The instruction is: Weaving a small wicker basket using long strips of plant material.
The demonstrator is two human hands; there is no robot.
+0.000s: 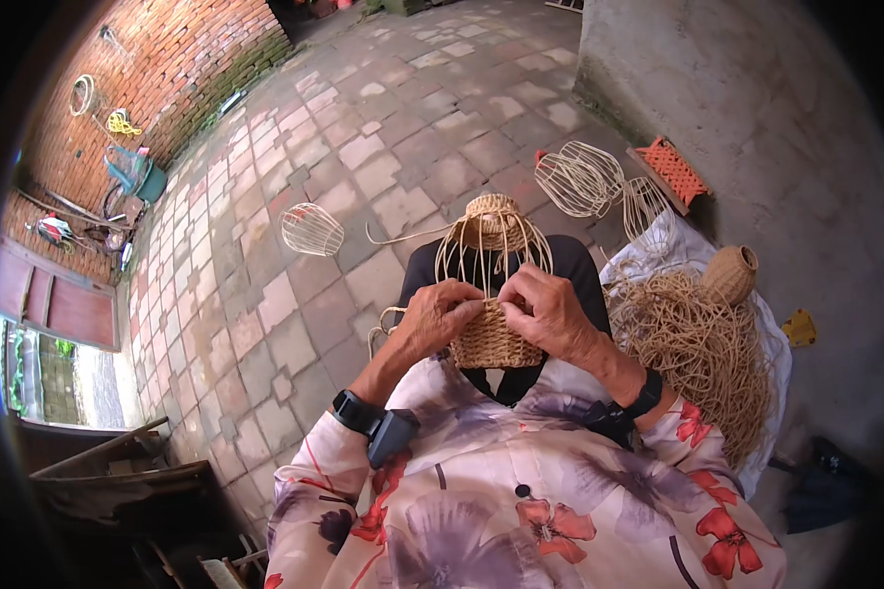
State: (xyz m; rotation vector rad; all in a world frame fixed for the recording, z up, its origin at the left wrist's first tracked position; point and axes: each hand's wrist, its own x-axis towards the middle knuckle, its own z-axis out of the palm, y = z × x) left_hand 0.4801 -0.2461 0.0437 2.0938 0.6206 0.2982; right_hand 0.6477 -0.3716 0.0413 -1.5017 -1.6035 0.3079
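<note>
A half-woven basket (493,344) on a wire frame rests on my lap, over dark cloth: tan cord forms a woven band at the near end and a coiled cap (491,206) at the far end, with bare ribs between. My left hand (442,316) grips the upper edge of the woven band at its left, fingers bent. My right hand (540,309) pinches that same edge at the right; what exactly its fingertips hold is partly hidden. A loose cord (403,239) trails leftward from the cap, and more cord loops beside my left hand.
Wire frames (578,180) lie on the paving ahead right, another (312,230) ahead left. At my right, a white sack (771,393) holds a tangled cord pile (678,344) and a woven piece (729,275). An orange brick (670,169) stands by the wall. Dark wooden furniture (138,491) sits lower left.
</note>
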